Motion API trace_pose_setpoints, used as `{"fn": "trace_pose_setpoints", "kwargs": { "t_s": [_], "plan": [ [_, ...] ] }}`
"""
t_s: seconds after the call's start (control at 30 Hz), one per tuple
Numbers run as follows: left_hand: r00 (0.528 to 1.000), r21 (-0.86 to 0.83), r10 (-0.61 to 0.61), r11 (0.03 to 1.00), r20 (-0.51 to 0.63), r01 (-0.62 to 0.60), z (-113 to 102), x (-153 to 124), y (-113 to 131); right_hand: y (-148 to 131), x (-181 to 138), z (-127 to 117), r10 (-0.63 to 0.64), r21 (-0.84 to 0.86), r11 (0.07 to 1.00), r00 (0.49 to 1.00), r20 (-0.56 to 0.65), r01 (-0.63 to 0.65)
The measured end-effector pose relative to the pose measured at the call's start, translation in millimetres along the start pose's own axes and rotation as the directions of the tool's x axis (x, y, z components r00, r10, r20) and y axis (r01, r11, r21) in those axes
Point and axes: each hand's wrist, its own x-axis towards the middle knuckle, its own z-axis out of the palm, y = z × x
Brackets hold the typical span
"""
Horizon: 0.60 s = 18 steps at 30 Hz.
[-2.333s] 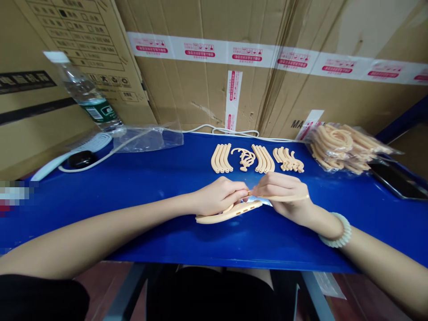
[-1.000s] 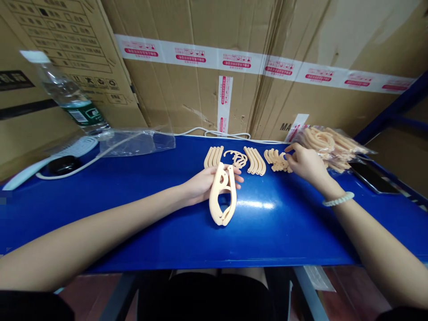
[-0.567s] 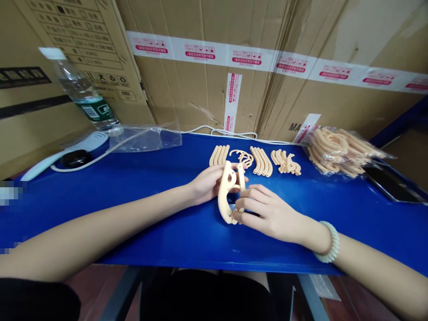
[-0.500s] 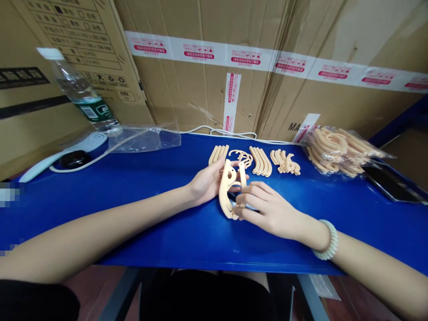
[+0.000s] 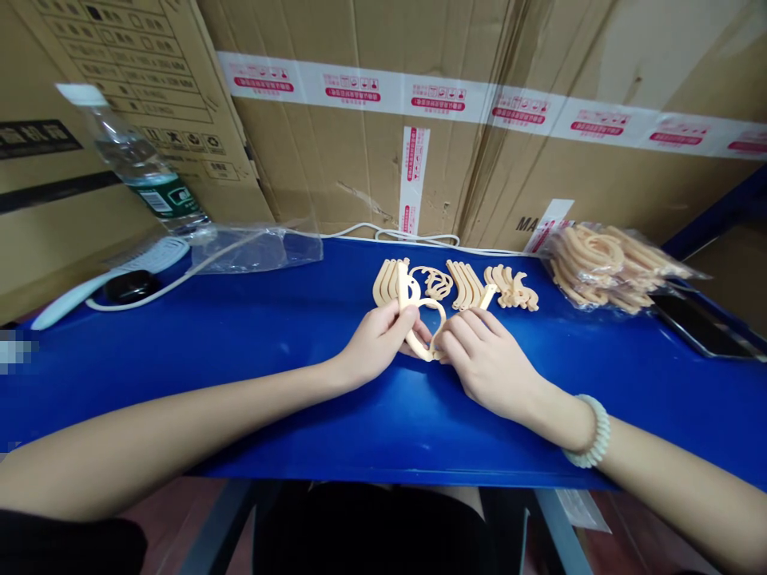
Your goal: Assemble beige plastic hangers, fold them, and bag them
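Observation:
A beige plastic folding clothes hanger [image 5: 403, 286] is held up over the blue table, its two arms spread apart with a curved hook piece between them. My left hand [image 5: 377, 342] pinches the left arm between thumb and fingers. Closed around the other arm is my right hand [image 5: 492, 363], whose fingers hide most of it; its tip shows above the knuckles. Just behind lie matching loose parts: curved arms [image 5: 385, 281] at the left, thin hooks [image 5: 440, 285], more curved arms [image 5: 466, 281], and short wavy pieces [image 5: 509, 286] at the right.
A clear bag of beige parts [image 5: 593, 259] sits at the right, beside a dark phone [image 5: 707, 326]. Leftward are a water bottle [image 5: 153, 188], a plastic bag [image 5: 257, 249], a white brush-like item [image 5: 113, 279] and a cable. Cardboard boxes [image 5: 335, 168] stand behind the blue table [image 5: 300, 431].
The hanger has been opened out: its arms, close together before, now spread apart. My right hand has shifted slightly right and up, and my left hand now grips the left arm with the thumb in front.

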Motion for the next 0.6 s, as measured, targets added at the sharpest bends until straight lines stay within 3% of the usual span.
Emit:
{"fn": "trace_pose_setpoints", "kwargs": {
  "t_s": [0.2, 0.43, 0.6],
  "plan": [
    [0.998, -0.124, -0.055, 0.991, -0.034, 0.050, 1.3, 0.6, 2.8, 1.5, -0.5, 2.3, 0.107, 0.071, 0.991, 0.992, 0.069, -0.112],
    [0.987, -0.195, -0.148, 0.972, -0.070, 0.132, 2.7, 2.6, 6.2, 5.6, -2.6, -0.7, 0.094, 0.206, 0.974, 0.995, 0.031, -0.098],
    [0.984, -0.258, -0.160, 0.957, -0.082, 0.134, 5.2, 3.9, 10.1, 6.2, -1.2, -3.2, 0.068, 0.150, 0.987, 0.997, -0.038, -0.062]
  ]
}}
